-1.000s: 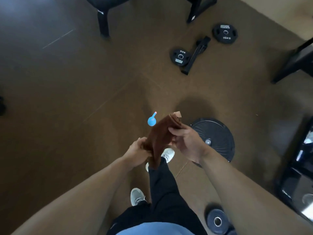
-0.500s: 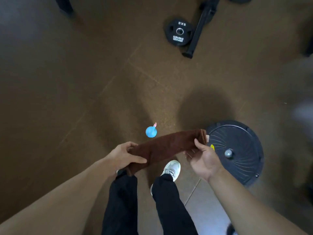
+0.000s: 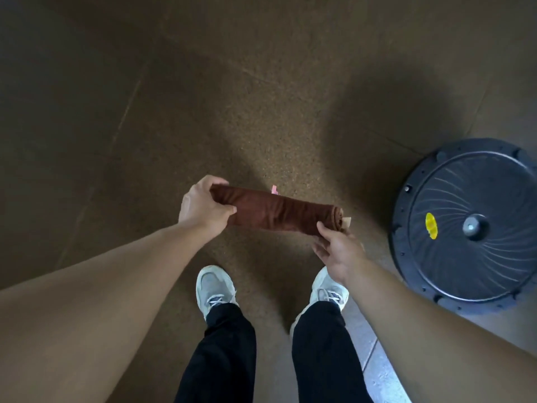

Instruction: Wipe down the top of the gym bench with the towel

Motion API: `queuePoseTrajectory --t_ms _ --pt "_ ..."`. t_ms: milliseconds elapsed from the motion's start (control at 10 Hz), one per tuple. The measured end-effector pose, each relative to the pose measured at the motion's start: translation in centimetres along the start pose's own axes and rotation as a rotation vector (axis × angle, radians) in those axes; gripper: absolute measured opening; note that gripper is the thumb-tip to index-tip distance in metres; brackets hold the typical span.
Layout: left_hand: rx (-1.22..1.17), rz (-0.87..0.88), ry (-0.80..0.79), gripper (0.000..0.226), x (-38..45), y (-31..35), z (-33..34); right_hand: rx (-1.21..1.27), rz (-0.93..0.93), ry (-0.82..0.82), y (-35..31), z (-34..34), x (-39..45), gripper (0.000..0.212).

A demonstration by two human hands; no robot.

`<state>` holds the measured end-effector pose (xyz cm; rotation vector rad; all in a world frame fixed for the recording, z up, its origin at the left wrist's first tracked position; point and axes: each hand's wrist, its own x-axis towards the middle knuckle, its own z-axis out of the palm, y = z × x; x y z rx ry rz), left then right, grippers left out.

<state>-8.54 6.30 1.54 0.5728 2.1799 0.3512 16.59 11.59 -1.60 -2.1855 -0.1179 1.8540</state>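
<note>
I am gripping a rolled brown towel (image 3: 276,210) at both ends in the middle of the frame. My left hand (image 3: 203,206) is curling its fingers and thumb around the left end; my right hand (image 3: 338,251) is pinching the right end, where a pale tag is sticking out. The towel is stretching level above the brown cork floor (image 3: 261,97). My white sneakers (image 3: 213,286) are standing below it. A dark round balance board (image 3: 470,225) is lying at the right edge.
</note>
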Motion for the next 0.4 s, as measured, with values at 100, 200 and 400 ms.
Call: queuePoseTrajectory --t_ms 100,200,400 --pt "0.033 0.004 0.039 0.049 1.4 -1.1 0.7 -0.021 0.002 0.0 1.1 0.3 1.5 0.036" --pt "0.076 0.01 0.038 0.057 1.7 -1.7 0.5 -0.068 0.039 0.009 1.9 -0.3 1.5 0.039" --pt "0.093 0.041 -0.07 0.058 -0.2 -1.6 -1.1 -0.146 0.025 0.026 2.0 -1.8 -1.7 0.037"
